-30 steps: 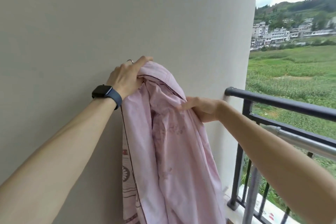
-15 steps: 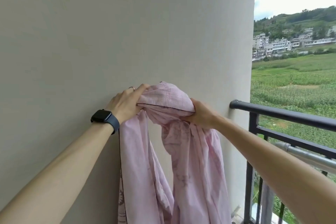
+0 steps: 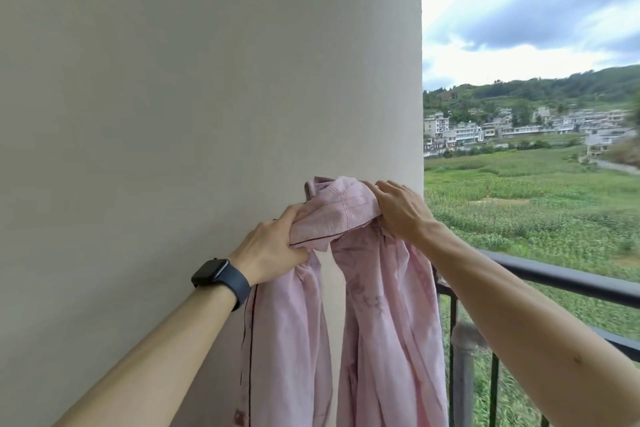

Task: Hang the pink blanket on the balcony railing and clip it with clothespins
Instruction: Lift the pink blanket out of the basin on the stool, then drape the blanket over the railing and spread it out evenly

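Note:
The pink blanket hangs bunched in front of the pale wall, in two long folds that drop out of the bottom of the view. My left hand, with a dark watch on the wrist, grips the bunched top edge on the left. My right hand clasps the top of the bundle on the right, near the wall's corner. The black balcony railing runs off to the right, below and beyond my right forearm. The blanket hangs just left of the railing's end. No clothespins are in sight.
A plain grey-white wall fills the left and middle. A grey vertical pipe stands behind the railing bars. Beyond the railing lie green fields, distant houses and a cloudy sky.
Both hands have carried the bunched top of the blanket to the right, toward the wall's corner and the railing end. My right hand now sits on top of the bundle.

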`<state>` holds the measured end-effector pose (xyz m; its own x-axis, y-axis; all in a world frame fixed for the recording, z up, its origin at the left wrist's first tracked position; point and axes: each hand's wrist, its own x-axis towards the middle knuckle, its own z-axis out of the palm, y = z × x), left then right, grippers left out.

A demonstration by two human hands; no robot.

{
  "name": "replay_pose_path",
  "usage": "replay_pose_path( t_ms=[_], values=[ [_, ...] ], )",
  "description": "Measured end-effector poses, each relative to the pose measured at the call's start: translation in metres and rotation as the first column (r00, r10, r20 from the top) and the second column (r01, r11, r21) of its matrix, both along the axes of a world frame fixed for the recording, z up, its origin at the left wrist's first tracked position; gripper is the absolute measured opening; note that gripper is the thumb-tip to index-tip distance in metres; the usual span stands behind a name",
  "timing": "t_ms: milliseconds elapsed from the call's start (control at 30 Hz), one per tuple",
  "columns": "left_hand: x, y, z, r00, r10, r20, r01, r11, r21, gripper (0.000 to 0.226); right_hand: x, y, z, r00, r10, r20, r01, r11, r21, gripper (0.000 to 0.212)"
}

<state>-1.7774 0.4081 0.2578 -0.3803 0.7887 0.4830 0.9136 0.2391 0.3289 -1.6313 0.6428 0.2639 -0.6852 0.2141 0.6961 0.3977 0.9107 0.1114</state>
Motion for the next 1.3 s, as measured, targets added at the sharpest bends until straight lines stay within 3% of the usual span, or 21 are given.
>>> replay_pose_path(
  t_ms=[133, 300, 400, 633, 700, 767, 833, 867, 900, 967, 1033, 1133, 1200, 1300],
  values=[
    [0.049, 0.031, -0.004, 0.998, -0.061, 0.008, 0.061, 0.998, 0.014, 0.074, 0.059, 0.02, 0.002, 1.0, -0.02, -0.014, 0.02, 1.0, -0.007, 0.074],
    [0.136, 0.052, 0.021, 0.994, -0.113, -0.008, 0.113, 0.992, 0.053, 0.073, 0.156, 0.035, 0.015, 0.99, -0.095, -0.101, 0.088, 0.993, -0.073, 0.066],
    [0.19, 0.049, 0.015, 0.989, -0.146, -0.026, 0.147, 0.988, 0.05, 0.073, 0.208, 0.029, 0.0, 0.983, -0.064, -0.17, 0.044, 0.991, -0.124, 0.067],
    [0.29, 0.017, -0.005, 0.989, -0.104, 0.108, 0.097, 0.993, 0.063, 0.066, 0.284, 0.01, -0.021, 0.986, -0.006, -0.167, -0.037, 0.967, -0.25, 0.07],
    [0.314, 0.014, -0.017, 0.985, -0.079, 0.156, 0.067, 0.995, 0.077, 0.055, 0.3, 0.002, -0.024, 0.998, 0.005, -0.065, -0.029, 0.927, -0.374, 0.066],
    [0.335, 0.013, -0.045, 0.985, -0.04, 0.167, 0.04, 0.999, 0.005, 0.057, 0.317, -0.006, -0.034, 0.985, 0.028, 0.171, 0.061, 0.869, -0.49, 0.06],
    [0.351, 0.012, -0.077, 0.977, -0.048, 0.206, 0.079, 0.986, -0.145, 0.084, 0.337, -0.015, -0.045, 0.887, 0.054, 0.459, 0.22, 0.823, -0.523, 0.05],
    [0.355, 0.011, -0.09, 0.955, -0.085, 0.284, 0.14, 0.974, -0.179, 0.096, 0.349, -0.019, -0.05, 0.851, 0.051, 0.523, 0.268, 0.813, -0.517, 0.048],
    [0.356, 0.01, -0.097, 0.909, -0.129, 0.396, 0.206, 0.965, -0.159, 0.101, 0.36, -0.024, -0.054, 0.859, 0.043, 0.51, 0.279, 0.796, -0.537, 0.052],
    [0.351, 0.009, -0.101, 0.762, -0.188, 0.619, 0.272, 0.962, -0.042, 0.093, 0.378, -0.036, -0.063, 0.942, 0.003, 0.336, 0.212, 0.77, -0.601, 0.063],
    [0.345, 0.011, -0.101, 0.678, -0.205, 0.705, 0.238, 0.97, 0.054, 0.075, 0.39, -0.053, -0.073, 0.985, -0.046, 0.163, 0.137, 0.785, -0.604, 0.059],
    [0.339, 0.017, -0.104, 0.667, -0.175, 0.724, 0.15, 0.984, 0.1, 0.064, 0.399, -0.075, -0.08, 0.996, -0.079, -0.05, 0.036, 0.82, -0.572, 0.057],
    [0.339, 0.021, -0.109, 0.714, -0.129, 0.688, 0.11, 0.991, 0.071, 0.065, 0.406, -0.09, -0.083, 0.983, -0.053, -0.178, -0.052, 0.841, -0.538, 0.052],
    [0.336, 0.029, -0.117, 0.781, -0.109, 0.615, 0.071, 0.994, 0.085, 0.052, 0.411, -0.111, -0.096, 0.942, -0.084, -0.325, -0.057, 0.914, -0.401, 0.036]
  ],
)
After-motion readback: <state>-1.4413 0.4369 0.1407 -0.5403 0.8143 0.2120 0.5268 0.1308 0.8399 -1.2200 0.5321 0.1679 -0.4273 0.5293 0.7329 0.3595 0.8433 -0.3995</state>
